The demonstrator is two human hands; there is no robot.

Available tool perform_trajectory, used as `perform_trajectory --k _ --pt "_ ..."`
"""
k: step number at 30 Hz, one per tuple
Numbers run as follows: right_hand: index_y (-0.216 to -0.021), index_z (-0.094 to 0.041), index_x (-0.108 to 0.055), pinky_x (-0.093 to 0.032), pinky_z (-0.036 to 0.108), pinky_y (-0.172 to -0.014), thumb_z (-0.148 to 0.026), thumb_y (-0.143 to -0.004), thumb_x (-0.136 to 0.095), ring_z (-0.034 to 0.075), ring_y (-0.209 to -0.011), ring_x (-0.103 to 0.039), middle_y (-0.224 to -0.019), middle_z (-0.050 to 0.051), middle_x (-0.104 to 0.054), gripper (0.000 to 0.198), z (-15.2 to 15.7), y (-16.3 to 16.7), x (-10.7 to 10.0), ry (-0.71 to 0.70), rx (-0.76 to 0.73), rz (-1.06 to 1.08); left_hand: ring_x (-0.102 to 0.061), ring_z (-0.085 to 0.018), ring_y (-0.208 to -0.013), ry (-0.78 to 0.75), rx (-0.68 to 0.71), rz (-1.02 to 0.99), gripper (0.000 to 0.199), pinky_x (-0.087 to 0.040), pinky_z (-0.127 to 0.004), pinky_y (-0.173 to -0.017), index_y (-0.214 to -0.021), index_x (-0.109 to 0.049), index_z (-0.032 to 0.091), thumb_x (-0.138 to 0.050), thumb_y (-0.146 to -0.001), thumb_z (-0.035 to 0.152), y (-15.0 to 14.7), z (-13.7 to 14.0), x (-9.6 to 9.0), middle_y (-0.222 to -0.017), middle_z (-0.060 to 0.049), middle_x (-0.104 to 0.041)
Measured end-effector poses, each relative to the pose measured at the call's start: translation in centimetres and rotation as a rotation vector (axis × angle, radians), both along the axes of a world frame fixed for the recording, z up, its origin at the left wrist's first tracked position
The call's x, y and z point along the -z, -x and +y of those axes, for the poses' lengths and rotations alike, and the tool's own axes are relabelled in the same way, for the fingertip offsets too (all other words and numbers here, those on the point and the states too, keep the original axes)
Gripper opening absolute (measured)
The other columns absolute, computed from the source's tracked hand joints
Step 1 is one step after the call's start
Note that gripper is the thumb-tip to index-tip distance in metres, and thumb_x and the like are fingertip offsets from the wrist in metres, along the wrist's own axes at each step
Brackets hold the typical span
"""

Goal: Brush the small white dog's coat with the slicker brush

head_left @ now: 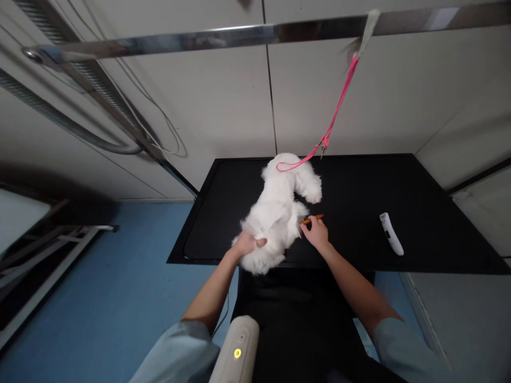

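Note:
A white fluffy dog is on the black grooming table, its body running from the back edge to the front edge. At the near end of the dog, my left hand grips its fur and body, thumb on top and the other fingers partly hidden. My right hand holds a slicker brush by its orange-brown wooden handle. The brush's metal head is against or close to the fur of a leg on the dog's right side; exact contact is hard to tell.
White hair clippers lie at the table's right. A pink grooming loop hangs from the metal bar, its end over the dog's far part. A pale device with a yellow light is close below me. Grey hoses run at left.

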State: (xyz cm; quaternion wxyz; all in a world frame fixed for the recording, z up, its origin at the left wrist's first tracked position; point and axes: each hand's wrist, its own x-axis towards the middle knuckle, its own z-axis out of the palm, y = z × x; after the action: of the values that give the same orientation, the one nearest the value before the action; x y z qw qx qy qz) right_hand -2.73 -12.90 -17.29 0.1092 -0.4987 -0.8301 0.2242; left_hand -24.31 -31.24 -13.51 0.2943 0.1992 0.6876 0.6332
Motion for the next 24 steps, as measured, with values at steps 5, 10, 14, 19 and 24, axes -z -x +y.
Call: perform_trajectory --k 5,10,14,19,24 --pt "-0.108 -0.019 -0.058 -0.047 0.034 -0.08 -0.04 -0.079 -0.06 0.022 -0.085 -0.06 -0.102 0.01 -0.06 0.036 -1.5 1.2 1.5 0.043 -0.009 0.272 -0.064 -0.03 -0.103 0.175 0.282 0.237 0.041 -0.047 -0.04 -0.097 -0.092 -0.068 0.015 -0.08 -0.055 0.03 1.1 0.4 0.6 -0.1 -0.012 -0.072" --pt "-0.099 -0.022 -0.06 -0.048 0.033 -0.074 -0.031 -0.077 -0.059 0.021 -0.078 -0.06 -0.087 0.005 -0.063 0.023 -0.9 1.2 1.7 0.057 0.041 0.367 -0.066 -0.032 -0.096 0.097 0.483 0.288 0.049 -0.049 -0.043 -0.094 -0.089 -0.07 0.013 -0.083 -0.049 0.038 3.9 0.9 1.9 -0.089 -0.011 -0.074" --pt "-0.089 -0.021 -0.061 -0.047 0.033 -0.08 -0.028 -0.082 -0.056 0.022 -0.088 -0.06 -0.096 0.008 -0.062 0.012 -1.3 2.6 0.2 -0.094 -0.115 0.514 -0.063 -0.035 -0.105 0.061 0.485 0.113 0.05 -0.048 -0.046 -0.096 -0.086 -0.069 0.014 -0.086 -0.045 0.036 4.9 1.2 2.2 -0.089 -0.012 -0.073" --pt "-0.085 -0.021 -0.062 -0.048 0.034 -0.081 -0.024 -0.08 -0.062 0.021 -0.087 -0.06 -0.096 0.007 -0.062 0.005 0.3 6.2 -1.9 -0.121 -0.287 0.586 -0.064 -0.034 -0.097 0.075 0.401 0.009 0.035 -0.05 -0.046 -0.089 -0.076 -0.067 0.013 -0.083 -0.056 0.035 5.6 1.4 1.6 -0.084 -0.013 -0.072" --pt "-0.083 -0.022 -0.062 -0.047 0.034 -0.082 -0.024 -0.084 -0.059 0.022 -0.089 -0.059 -0.09 0.007 -0.063 0.004 1.2 6.9 -1.8 -0.164 -0.291 0.661 -0.063 -0.023 -0.062 0.122 0.355 0.063 0.032 -0.054 -0.039 -0.063 -0.067 -0.065 0.011 -0.074 -0.07 0.041 6.5 1.5 1.1 -0.063 -0.007 -0.066"
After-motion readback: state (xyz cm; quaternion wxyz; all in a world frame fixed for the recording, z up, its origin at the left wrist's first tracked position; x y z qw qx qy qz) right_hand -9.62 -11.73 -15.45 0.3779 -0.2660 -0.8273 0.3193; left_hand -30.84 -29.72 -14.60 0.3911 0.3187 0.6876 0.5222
